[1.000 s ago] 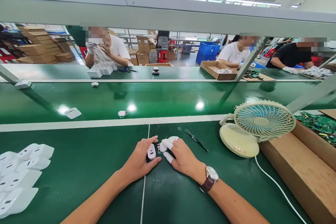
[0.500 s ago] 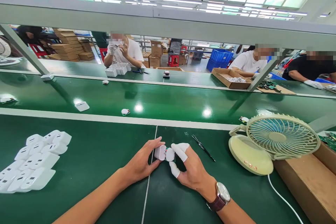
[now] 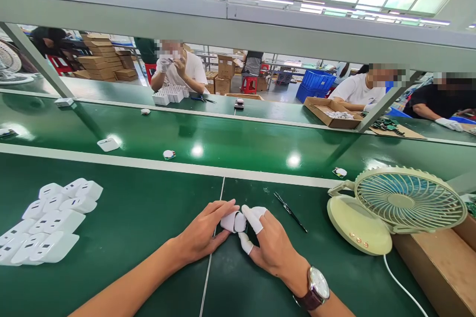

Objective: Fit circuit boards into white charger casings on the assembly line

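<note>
Just below frame centre, your left hand grips the white housing; your right hand pinches the rounded white part at its right end.

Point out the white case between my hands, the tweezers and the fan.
White case [image 3: 228,222], head view: its outer wall.
Tweezers [image 3: 290,211], head view: about mid-length.
Fan [image 3: 400,201], head view: the grille's hub.

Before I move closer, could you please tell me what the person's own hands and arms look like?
The right hand wears white covers on its thumb and at least two fingers, plus a round, silver-rimmed watch with a pale face and dark brownish-red strap. The left hand shows no covers. Neither visible forearm has a sleeve.
</note>
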Motion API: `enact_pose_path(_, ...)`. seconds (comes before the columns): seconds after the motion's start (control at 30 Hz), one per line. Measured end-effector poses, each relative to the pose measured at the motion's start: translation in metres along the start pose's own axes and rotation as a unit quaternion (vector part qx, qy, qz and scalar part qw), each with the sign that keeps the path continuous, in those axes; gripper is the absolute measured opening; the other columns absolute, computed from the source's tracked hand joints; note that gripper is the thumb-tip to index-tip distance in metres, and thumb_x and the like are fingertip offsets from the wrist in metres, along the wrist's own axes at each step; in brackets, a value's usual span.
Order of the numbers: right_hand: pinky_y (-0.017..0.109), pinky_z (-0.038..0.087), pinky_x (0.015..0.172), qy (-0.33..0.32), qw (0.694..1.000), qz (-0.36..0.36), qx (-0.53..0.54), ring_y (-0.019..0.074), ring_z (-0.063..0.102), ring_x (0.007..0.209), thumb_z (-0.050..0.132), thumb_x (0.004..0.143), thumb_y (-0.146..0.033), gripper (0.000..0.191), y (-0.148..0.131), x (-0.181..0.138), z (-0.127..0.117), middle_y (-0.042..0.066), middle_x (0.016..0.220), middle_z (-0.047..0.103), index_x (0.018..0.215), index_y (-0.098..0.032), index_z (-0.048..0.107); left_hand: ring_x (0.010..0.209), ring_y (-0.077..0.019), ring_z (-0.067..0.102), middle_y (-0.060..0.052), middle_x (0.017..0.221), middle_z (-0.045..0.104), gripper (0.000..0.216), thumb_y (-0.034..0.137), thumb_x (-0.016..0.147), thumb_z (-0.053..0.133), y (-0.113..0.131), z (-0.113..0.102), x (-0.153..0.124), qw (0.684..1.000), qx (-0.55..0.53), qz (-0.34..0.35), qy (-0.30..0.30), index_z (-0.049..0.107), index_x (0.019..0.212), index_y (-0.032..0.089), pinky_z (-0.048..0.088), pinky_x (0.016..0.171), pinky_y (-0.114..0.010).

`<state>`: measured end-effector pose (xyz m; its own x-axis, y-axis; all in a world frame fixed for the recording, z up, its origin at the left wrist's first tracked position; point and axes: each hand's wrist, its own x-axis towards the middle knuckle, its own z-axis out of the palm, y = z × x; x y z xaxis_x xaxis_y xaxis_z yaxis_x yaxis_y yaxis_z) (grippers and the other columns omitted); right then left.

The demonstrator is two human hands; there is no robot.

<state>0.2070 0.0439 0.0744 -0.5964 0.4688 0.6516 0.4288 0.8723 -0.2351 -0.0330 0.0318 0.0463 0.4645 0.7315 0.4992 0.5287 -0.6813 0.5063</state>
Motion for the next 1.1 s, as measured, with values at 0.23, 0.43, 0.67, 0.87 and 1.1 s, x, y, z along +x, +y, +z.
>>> enact_pose_path(0.23, 0.047, 0.064, 0.080, -0.015, 1.000, -0.002, -0.013, 0.0306, 0.066, 0.096, 0.058, 0.098, -0.012, 0.075, -0.001, 0.001, -0.001, 0.015, 0.109, 0.069, 0.163, -0.014, 0.022, 0.128, -0.0268, 0.060, -0.012, 0.137, 0.067, 0.078, 0.010, 0.095, 0.058, 0.003, -0.001, 0.002, 1.000, -0.011, 0.013, 0.008, 0.021, 0.162, 0.027, 0.054, 0.108, -0.047)
enact_pose_path(0.43, 0.051, 0.062, 0.092, 0.003, 1.000, -0.001, 0.011, 0.0334, 0.065, 0.114, 0.067, 0.099, -0.028, 0.073, 0.004, -0.001, -0.006, 0.019, 0.126, 0.066, 0.160, -0.016, 0.029, 0.128, -0.0265, 0.060, -0.012, 0.138, 0.067, 0.084, 0.009, 0.093, 0.060, 0.004, -0.003, 0.003, 0.998, -0.065, -0.003, 0.005, 0.017, 0.163, 0.029, 0.054, 0.108, -0.049)
enact_pose_path(0.67, 0.048, 0.062, 0.089, -0.002, 1.000, -0.022, 0.019, 0.0299, 0.066, 0.111, 0.065, 0.100, -0.022, 0.044, 0.001, 0.001, -0.006, 0.015, 0.122, 0.068, 0.142, -0.023, 0.053, 0.131, -0.0257, 0.061, -0.012, 0.140, 0.065, 0.086, 0.009, 0.091, 0.061, 0.008, -0.003, 0.003, 0.993, -0.114, -0.008, -0.017, 0.018, 0.162, 0.030, 0.052, 0.112, -0.048)
enact_pose_path(0.87, 0.050, 0.062, 0.093, -0.025, 0.999, -0.020, 0.034, 0.0306, 0.063, 0.122, 0.061, 0.099, -0.014, 0.041, 0.004, -0.004, 0.001, 0.017, 0.131, 0.063, 0.139, -0.024, 0.056, 0.128, -0.0228, 0.066, -0.012, 0.143, 0.064, 0.082, 0.007, 0.090, 0.054, 0.013, -0.006, 0.004, 0.982, -0.167, -0.042, -0.081, 0.019, 0.160, 0.028, 0.053, 0.111, -0.043)
enact_pose_path(1.1, 0.043, 0.064, 0.089, -0.029, 0.996, 0.002, 0.080, 0.0262, 0.066, 0.114, 0.054, 0.102, -0.011, 0.045, 0.008, -0.012, 0.007, 0.015, 0.128, 0.064, 0.145, -0.023, 0.052, 0.107, -0.0227, 0.071, -0.011, 0.118, 0.072, 0.027, 0.018, 0.094, 0.068, 0.012, -0.011, 0.006, 0.996, -0.065, 0.055, 0.002, 0.060, 0.120, 0.023, 0.062, 0.093, -0.035)
